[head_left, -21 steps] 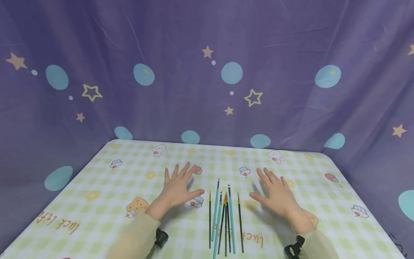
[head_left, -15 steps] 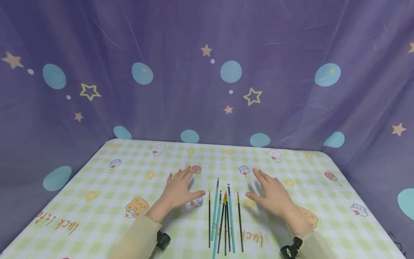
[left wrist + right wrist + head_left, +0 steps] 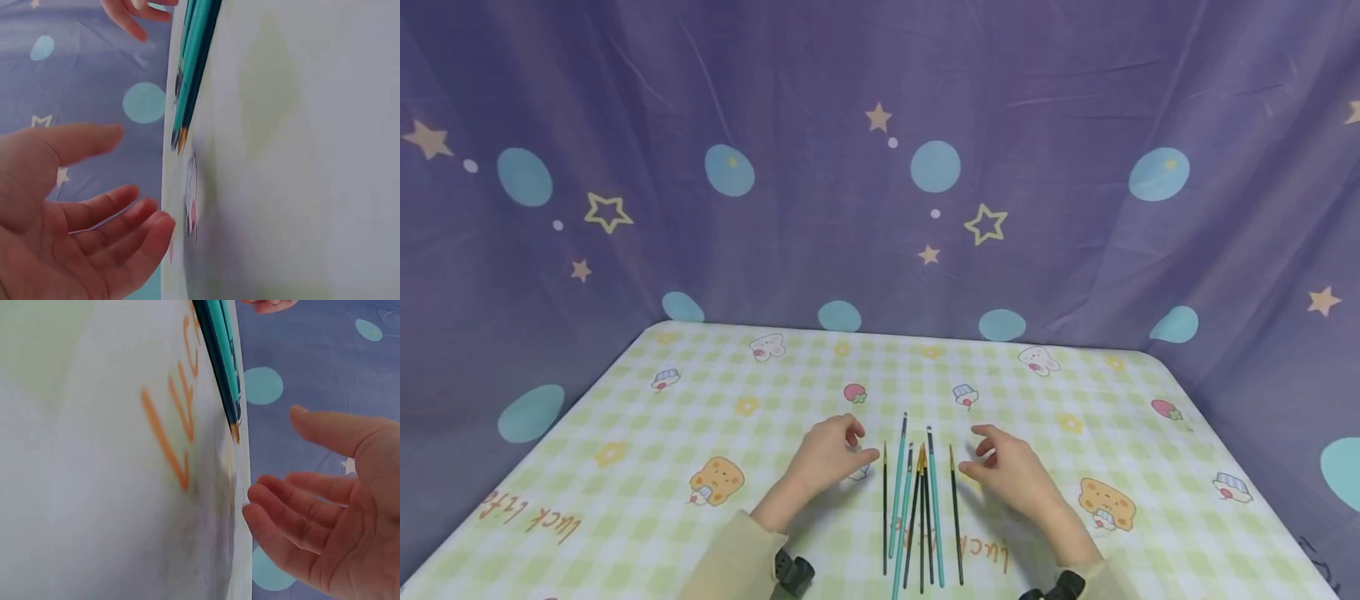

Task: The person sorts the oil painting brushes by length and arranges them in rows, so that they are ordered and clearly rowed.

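Several thin paintbrushes lie on the table in a loose bundle, bristles pointing away from me. Some have teal handles, like this teal paintbrush (image 3: 935,508); others are black with golden tips. One black paintbrush (image 3: 885,508) lies at the bundle's left edge, another black paintbrush (image 3: 957,517) at its right edge. My left hand (image 3: 823,458) hovers just left of the brushes, fingers bent loosely, thumb toward them. On the other side my right hand (image 3: 1009,471) mirrors it. Both wrist views show gaps between thumb and fingers, with nothing held.
A green-and-white checked cloth with printed cartoon figures covers the table (image 3: 662,433). Behind it and at the sides hangs a purple curtain (image 3: 820,225) with stars and blue dots. Dark straps with devices sit at both wrists.
Both hands have drawn inward toward the brushes, and their spread fingers have bent into a loose curl. The brushes have stayed in place.
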Tool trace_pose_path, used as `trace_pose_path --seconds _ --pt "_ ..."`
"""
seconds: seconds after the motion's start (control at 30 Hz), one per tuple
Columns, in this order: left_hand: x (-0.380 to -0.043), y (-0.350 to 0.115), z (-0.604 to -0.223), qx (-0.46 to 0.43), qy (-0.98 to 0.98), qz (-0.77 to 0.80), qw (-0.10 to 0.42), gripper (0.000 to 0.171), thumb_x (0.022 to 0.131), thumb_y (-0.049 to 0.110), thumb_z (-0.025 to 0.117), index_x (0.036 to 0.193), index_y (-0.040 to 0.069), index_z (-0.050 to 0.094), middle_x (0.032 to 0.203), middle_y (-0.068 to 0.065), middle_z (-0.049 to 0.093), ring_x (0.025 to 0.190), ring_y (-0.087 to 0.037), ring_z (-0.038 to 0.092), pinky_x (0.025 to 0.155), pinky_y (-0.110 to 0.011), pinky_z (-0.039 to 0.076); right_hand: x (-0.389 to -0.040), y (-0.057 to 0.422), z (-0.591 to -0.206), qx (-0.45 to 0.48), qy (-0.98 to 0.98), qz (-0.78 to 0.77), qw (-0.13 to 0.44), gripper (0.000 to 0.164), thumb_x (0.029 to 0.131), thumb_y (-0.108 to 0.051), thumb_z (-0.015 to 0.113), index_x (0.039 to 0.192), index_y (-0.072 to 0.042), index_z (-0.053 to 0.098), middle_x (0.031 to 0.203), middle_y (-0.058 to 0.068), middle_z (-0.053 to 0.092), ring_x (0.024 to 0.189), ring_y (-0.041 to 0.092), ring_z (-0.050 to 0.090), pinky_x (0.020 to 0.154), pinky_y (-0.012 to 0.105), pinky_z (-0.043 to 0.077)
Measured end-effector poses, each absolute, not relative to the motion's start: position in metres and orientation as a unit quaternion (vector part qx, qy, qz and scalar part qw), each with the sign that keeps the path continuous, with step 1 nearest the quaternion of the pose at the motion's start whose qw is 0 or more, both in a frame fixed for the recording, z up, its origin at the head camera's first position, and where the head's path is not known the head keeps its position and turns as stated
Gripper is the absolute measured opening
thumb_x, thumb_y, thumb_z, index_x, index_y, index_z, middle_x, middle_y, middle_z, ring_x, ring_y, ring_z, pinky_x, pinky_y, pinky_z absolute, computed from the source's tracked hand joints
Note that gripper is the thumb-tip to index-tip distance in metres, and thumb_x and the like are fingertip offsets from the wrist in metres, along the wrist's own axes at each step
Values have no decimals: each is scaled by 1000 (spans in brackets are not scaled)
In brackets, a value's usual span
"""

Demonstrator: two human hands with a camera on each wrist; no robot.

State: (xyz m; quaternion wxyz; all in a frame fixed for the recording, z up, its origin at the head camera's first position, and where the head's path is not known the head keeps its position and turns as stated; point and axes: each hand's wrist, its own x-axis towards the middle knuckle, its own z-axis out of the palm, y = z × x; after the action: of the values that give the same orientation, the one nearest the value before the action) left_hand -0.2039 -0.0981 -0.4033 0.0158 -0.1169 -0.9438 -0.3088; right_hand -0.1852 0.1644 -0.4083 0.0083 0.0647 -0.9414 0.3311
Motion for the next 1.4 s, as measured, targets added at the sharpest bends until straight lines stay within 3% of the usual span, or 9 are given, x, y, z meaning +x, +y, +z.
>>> trace_pose_path --seconds 0.13,0.3,0.6,0.9,1.4 --pt "-201 -92 -408 -107 -929 -352 -25 21 76 24 70 81 7 58 67 1 55 52 -10 50 50 -25 42 -182 159 -409 60 -934 351 -8 46 74 -20 73 113 -4 57 79 -2 59 70 8 56 64 27 47" --pt "-197 -84 -410 -95 -905 -404 -94 19 77 20 69 78 7 56 62 -2 56 46 -14 54 45 -26 43 -178 153 -412 62 -924 374 -43 37 74 -12 71 107 -2 58 70 -2 56 55 10 53 51 23 42" --pt "-193 -73 -411 -70 -897 -415 -131 18 74 14 72 74 6 55 61 -5 57 43 -15 55 43 -25 44 -175 145 -417 37 -906 411 -91 33 74 -10 70 103 0 57 65 1 57 49 12 55 48 25 44" --pt "-187 -67 -413 -67 -902 -408 -126 29 67 8 76 78 2 50 70 -7 51 42 -14 55 43 -25 46 -173 139 -417 26 -906 408 -108 40 72 -9 73 106 0 53 67 2 56 48 12 56 53 26 45" --pt "-184 -55 -409 -52 -927 -358 -104 26 66 1 71 75 3 46 65 -6 50 42 -15 54 40 -23 42 -174 139 -419 16 -893 434 -118 42 71 -4 73 107 0 52 68 4 54 48 12 56 48 27 50"
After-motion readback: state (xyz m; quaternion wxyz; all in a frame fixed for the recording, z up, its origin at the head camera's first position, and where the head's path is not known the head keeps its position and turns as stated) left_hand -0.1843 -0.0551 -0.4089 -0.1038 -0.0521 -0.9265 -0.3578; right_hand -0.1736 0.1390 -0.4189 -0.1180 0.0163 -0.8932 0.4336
